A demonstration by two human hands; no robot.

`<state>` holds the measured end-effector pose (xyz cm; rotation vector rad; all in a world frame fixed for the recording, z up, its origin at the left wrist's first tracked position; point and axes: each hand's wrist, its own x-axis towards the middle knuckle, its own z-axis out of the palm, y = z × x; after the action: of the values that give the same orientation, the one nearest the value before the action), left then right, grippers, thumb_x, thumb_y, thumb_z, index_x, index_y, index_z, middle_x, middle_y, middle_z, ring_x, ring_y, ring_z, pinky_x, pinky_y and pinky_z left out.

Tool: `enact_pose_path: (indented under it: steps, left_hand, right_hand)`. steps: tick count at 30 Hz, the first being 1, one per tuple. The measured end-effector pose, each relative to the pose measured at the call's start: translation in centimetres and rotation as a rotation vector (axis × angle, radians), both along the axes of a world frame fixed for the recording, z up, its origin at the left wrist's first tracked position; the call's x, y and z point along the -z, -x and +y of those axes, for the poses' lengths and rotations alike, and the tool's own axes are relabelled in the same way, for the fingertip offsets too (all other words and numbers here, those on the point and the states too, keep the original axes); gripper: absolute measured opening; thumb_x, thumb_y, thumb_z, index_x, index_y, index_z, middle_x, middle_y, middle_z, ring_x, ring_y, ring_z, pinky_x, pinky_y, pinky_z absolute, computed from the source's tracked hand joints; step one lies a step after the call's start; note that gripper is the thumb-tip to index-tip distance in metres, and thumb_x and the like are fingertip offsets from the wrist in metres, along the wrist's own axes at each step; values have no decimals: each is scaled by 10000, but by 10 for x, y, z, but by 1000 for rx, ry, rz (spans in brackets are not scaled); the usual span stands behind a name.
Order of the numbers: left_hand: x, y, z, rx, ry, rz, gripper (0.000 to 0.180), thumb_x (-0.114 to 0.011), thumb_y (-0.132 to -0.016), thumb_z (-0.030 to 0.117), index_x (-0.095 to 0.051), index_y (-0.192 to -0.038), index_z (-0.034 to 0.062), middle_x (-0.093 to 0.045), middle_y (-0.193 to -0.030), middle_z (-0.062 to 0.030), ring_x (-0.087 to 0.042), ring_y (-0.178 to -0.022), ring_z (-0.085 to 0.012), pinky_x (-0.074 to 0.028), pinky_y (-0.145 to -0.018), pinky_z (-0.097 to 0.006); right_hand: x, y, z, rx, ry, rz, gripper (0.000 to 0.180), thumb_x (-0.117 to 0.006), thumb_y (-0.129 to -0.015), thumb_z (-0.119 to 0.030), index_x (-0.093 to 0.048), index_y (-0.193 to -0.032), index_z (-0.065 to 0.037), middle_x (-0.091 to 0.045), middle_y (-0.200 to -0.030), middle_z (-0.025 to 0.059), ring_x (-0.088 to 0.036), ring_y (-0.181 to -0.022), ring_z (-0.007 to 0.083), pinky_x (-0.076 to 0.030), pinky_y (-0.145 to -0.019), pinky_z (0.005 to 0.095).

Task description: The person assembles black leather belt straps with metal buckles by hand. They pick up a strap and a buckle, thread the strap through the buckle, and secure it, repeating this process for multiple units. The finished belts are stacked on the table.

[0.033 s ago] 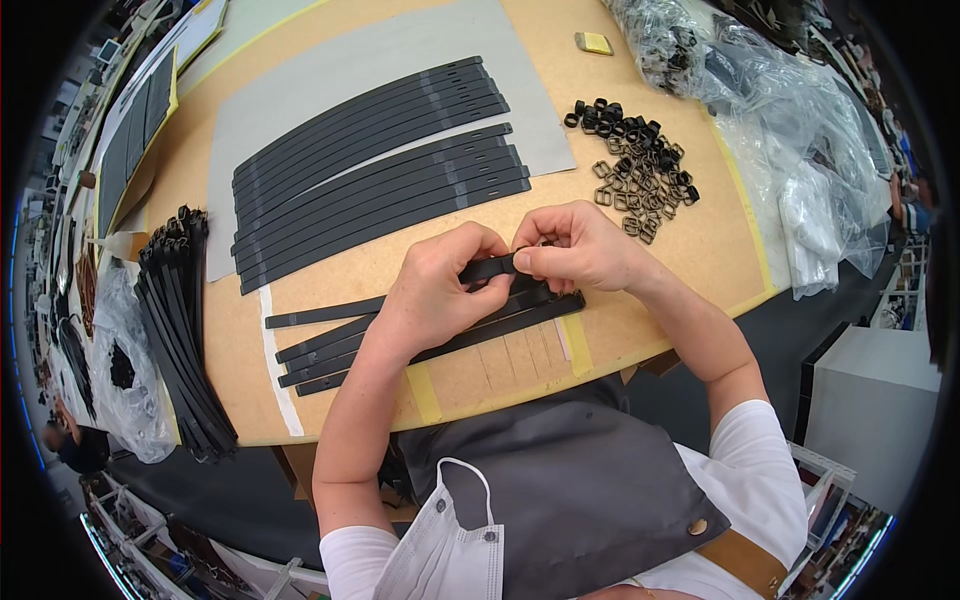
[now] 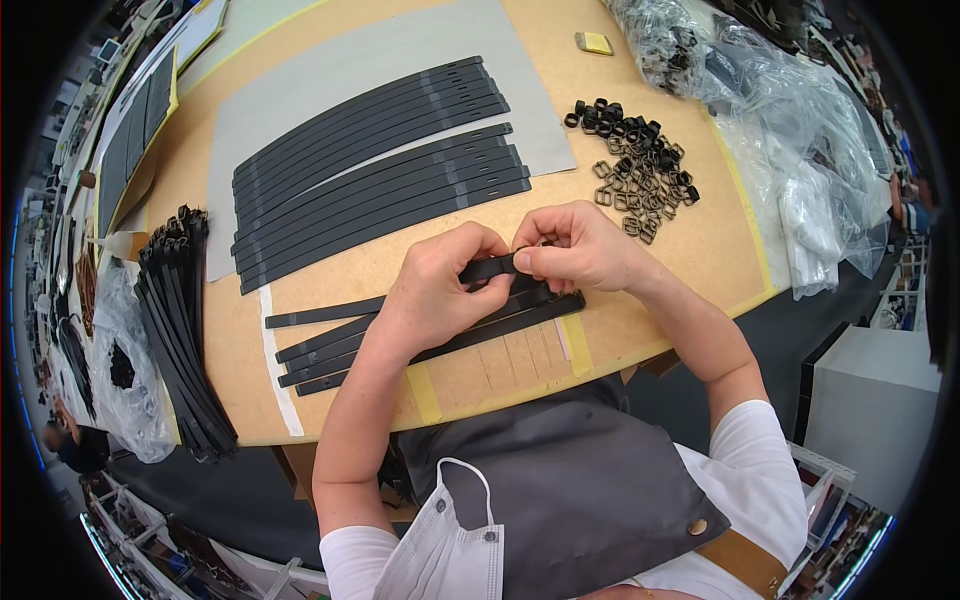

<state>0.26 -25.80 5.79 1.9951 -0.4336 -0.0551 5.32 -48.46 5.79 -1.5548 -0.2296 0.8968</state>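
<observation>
My left hand [image 2: 437,285] pinches a black belt strap [image 2: 325,311] close to its right end, which rises off the table while the long tail slopes down to the left. My right hand [image 2: 575,257] is closed at that same end, thumb and fingers pressed together around it. A bit of metal, seemingly a buckle, shows between its fingers, largely hidden. Under both hands lie several more black straps [image 2: 335,377], side by side along the near edge. To the right sit a pile of bronze-coloured buckles [image 2: 645,190] and black keeper loops [image 2: 612,120].
Two rows of flat black straps [image 2: 380,175] lie on a grey sheet [image 2: 545,120]. A bundle of straps [image 2: 180,330] hangs over the table's left edge. Clear plastic bags [image 2: 770,100] cover the far right, and a small yellow-topped block [image 2: 594,43] lies at the back.
</observation>
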Motion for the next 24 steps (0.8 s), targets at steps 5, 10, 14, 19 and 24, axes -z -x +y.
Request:
enact_pose_path:
  steps: [5, 10, 14, 19, 24]
  left_hand:
    - [2, 0, 1, -3, -6, 1, 195, -780, -816, 49, -678, -976, 6, -706, -803, -88, -674, -674, -150, -535, -587, -292]
    - [2, 1, 1, -9, -13, -5, 197, -784, -816, 51, -677, -975, 4, -707, -800, -91, -678, -674, -155, -536, -589, -297]
    - [1, 1, 0, -11, -16, -15, 195, -783, -815, 50, -676, -972, 6, -707, -799, -92, -683, -676, -161, -538, -591, -299]
    - [5, 1, 0, -18, -9, -24, 191, -784, -814, 49, -675, -966, 10, -704, -795, -91, -684, -677, -167, -539, -595, -303]
    - [4, 1, 0, -3, -26, -28, 181, -782, -813, 45, -678, -958, 15, -702, -792, -89, -684, -680, -169, -541, -598, -306]
  right_hand:
    - [-1, 1, 1, 7, 1, -6, 197, -747, -951, -233, -733, -968, -38, -655, -715, -26, -582, -571, 30, -448, -494, 195]
    - [1, 1, 0, 6, 1, -12, 206, -746, -960, -241, -730, -967, -36, -653, -723, -29, -581, -573, 28, -460, -509, 194]
    - [0, 1, 1, 5, 6, -15, 202, -749, -961, -238, -723, -954, -38, -653, -729, -29, -582, -575, 28, -466, -516, 193]
    - [-2, 4, 3, 19, -3, -26, 197, -756, -958, -228, -716, -939, -37, -658, -736, -25, -584, -580, 27, -458, -512, 196]
    - [1, 5, 4, 18, -2, -45, 184, -750, -951, -210, -711, -926, -32, -653, -742, -28, -568, -590, 30, -447, -518, 207]
